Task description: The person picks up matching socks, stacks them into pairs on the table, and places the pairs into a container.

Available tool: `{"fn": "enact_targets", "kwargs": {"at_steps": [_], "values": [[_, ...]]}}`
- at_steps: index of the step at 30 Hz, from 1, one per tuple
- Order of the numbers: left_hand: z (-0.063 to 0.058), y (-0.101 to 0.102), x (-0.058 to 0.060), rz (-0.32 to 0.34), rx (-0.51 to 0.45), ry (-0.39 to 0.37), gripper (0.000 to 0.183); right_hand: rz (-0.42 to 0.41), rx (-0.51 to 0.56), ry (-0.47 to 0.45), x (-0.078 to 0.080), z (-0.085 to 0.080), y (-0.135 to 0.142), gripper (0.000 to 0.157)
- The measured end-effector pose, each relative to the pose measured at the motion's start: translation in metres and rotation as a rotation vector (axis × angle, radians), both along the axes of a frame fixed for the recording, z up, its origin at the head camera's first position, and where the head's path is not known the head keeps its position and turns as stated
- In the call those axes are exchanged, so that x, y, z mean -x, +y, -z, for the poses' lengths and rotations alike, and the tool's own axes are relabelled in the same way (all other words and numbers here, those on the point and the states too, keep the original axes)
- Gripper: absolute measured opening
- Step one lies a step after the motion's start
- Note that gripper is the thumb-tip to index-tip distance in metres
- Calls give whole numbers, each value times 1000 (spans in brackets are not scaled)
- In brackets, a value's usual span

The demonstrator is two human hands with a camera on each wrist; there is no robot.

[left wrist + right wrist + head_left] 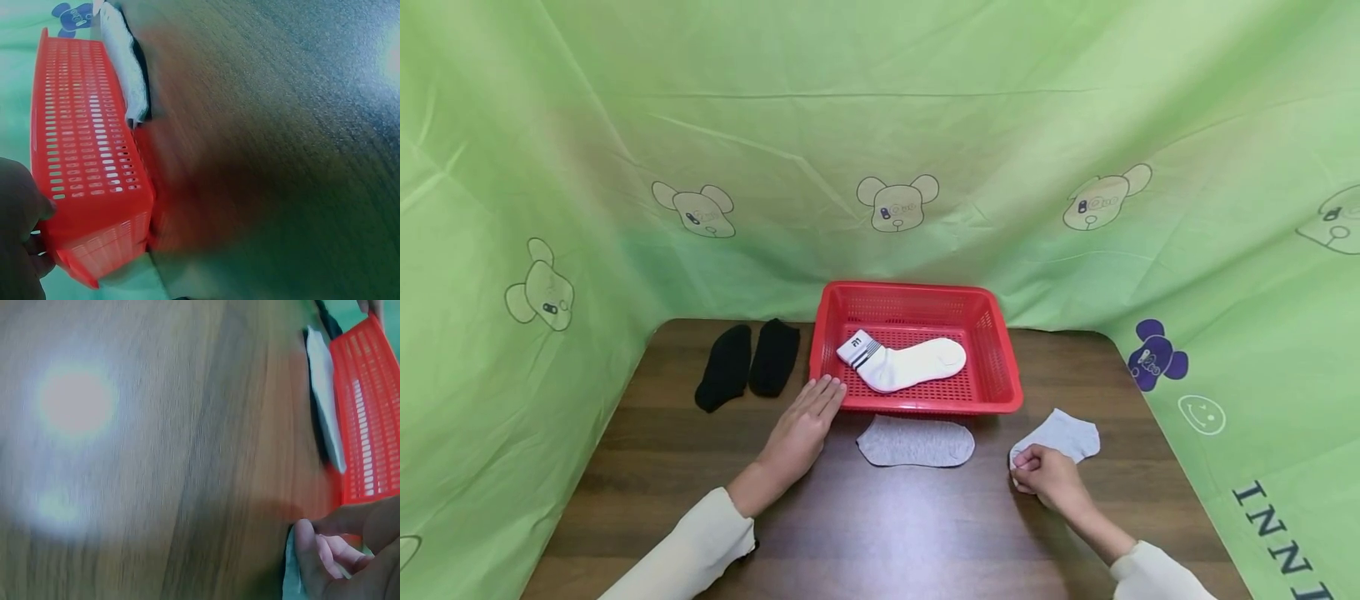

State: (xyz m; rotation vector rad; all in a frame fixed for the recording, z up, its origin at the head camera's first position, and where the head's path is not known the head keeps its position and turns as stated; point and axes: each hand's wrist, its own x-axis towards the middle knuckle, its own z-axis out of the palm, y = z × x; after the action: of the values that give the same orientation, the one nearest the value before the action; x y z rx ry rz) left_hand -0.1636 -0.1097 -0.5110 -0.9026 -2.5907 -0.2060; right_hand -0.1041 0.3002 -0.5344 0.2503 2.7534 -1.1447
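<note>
My left hand [795,433] grips the front left corner of a red plastic basket [1009,379], its fingers over the rim. In the left wrist view, the thumb lies against the basket's outer wall [87,137]. Inside the basket lies a white crew sock [917,363] with dark stripes at its cuff. To the right, my right hand [1051,477] pinches the near left end of a light grey ankle sock [1063,433] between thumb and forefinger. Another grey ankle sock [917,442] lies flat along the basket's front.
Two black ankle socks [726,367] lie side by side on the wooden table [700,467], left of the basket. A green printed cloth [790,133] hangs behind the table and along both sides.
</note>
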Motion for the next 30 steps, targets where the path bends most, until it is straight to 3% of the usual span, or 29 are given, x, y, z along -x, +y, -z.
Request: {"fn": "enact_targets", "kwargs": {"at_steps": [3,6,10,12,14,17,19,21,24,30], "values": [[0,1,0,-12,-16,-6,63,-8,1,1,0,1,-8,8],[3,7,1,-23,-116,-18,62,4,42,-13,0,0,-14,6],[3,26,-1,36,-298,65,50,55,120,-44,4,-4,-11,9],[-1,42,-7,79,-364,88,37,62,80,-31,7,-7,-4,12],[-8,63,-18,105,-416,9,26,59,18,7,12,-9,8,14],[-14,103,-35,104,-472,-225,18,36,-125,115,19,-10,30,18],[-13,132,-42,101,-468,-368,19,26,-207,199,24,-9,46,21],[-10,159,-45,105,-433,-456,19,8,-282,254,28,-7,60,26],[-2,195,-45,107,-378,-503,21,-23,-391,272,36,-5,78,33],[6,243,-44,21,-210,-499,15,-108,-481,170,47,-5,99,41]]}}
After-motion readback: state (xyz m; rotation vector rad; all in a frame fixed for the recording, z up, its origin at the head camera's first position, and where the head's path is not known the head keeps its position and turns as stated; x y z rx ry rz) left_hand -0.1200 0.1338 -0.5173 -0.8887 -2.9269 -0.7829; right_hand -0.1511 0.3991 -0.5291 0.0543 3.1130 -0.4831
